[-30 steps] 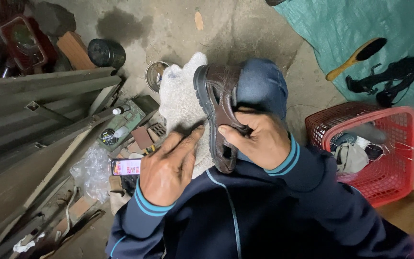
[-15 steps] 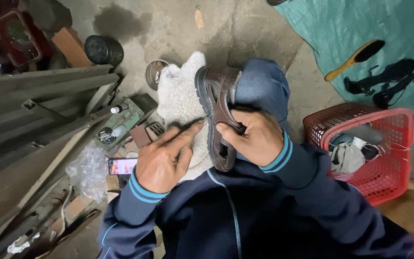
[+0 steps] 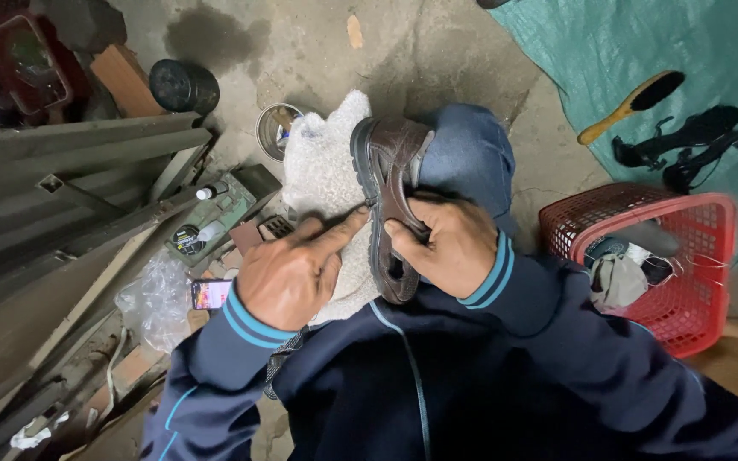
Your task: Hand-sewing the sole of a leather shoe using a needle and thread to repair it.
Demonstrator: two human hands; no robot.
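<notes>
A brown leather sandal with a dark sole lies on its side across my blue-trousered knee, on a pale fleecy cloth. My right hand grips the sandal around its middle strap. My left hand hovers beside it, index finger stretched out with the tip touching the sole's edge; the other fingers are curled. I cannot tell whether something small is pinched in that hand.
A red plastic basket with rags stands at right. A wooden brush and black strappy shoes lie on a green tarp. Grey metal bars, a phone, a black tin and small clutter crowd the left.
My left hand has risen from flat on the cloth and now points its index finger at the sole's edge. The right hand keeps its grip on the sandal.
</notes>
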